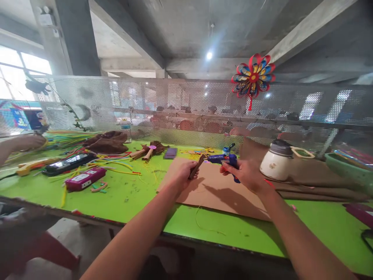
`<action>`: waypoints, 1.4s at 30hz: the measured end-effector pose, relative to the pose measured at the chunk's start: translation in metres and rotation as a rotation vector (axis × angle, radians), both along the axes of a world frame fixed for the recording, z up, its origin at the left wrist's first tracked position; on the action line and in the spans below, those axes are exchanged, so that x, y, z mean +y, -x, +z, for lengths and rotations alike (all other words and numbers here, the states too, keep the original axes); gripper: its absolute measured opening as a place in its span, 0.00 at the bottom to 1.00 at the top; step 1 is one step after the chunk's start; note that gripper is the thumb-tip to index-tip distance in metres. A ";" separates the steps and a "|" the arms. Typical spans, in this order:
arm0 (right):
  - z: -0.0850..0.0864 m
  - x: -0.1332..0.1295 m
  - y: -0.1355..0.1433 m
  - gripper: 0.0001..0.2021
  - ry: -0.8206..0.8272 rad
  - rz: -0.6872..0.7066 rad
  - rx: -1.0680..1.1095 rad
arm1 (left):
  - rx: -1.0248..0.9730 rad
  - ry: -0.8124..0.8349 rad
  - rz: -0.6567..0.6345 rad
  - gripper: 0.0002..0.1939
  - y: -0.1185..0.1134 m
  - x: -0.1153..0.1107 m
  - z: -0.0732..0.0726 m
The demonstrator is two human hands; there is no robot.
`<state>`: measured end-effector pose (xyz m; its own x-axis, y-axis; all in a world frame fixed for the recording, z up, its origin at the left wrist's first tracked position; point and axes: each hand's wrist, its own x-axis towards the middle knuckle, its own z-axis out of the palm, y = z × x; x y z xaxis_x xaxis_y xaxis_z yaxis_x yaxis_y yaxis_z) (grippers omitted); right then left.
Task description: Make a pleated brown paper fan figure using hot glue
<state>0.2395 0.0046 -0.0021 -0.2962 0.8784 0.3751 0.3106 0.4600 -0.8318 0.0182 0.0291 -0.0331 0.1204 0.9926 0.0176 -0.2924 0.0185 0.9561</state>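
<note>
Left hand (186, 171): clamped on a brown strip (199, 165), raised above the cardboard (221, 198).
Right hand (243, 173): wrapped around a blue glue gun (223, 158), nozzle toward the strip's upper end; whether they touch, I cannot tell.
Cardboard: flat on the green surface (140, 208).
Right side: white jug (275, 163), dark-lidded, near the right hand.
Left side: purple case (86, 179), brown cloth bundle (106, 142).

A perforated screen (145, 97) rises behind 1 white jug (273, 165) with a dark lid (280, 148).
</note>
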 end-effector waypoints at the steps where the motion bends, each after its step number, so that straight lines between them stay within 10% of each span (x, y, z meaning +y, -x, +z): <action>1: -0.001 0.000 0.001 0.19 -0.011 0.005 -0.008 | 0.006 0.001 -0.001 0.05 0.000 0.000 0.000; 42: -0.002 0.001 0.004 0.19 -0.072 0.009 -0.050 | 0.093 -0.094 -0.072 0.06 -0.003 -0.005 -0.001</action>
<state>0.2353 0.0059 -0.0037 -0.3241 0.8469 0.4215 0.3468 0.5209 -0.7800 0.0215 0.0245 -0.0337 0.1966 0.9758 0.0957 -0.2033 -0.0549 0.9776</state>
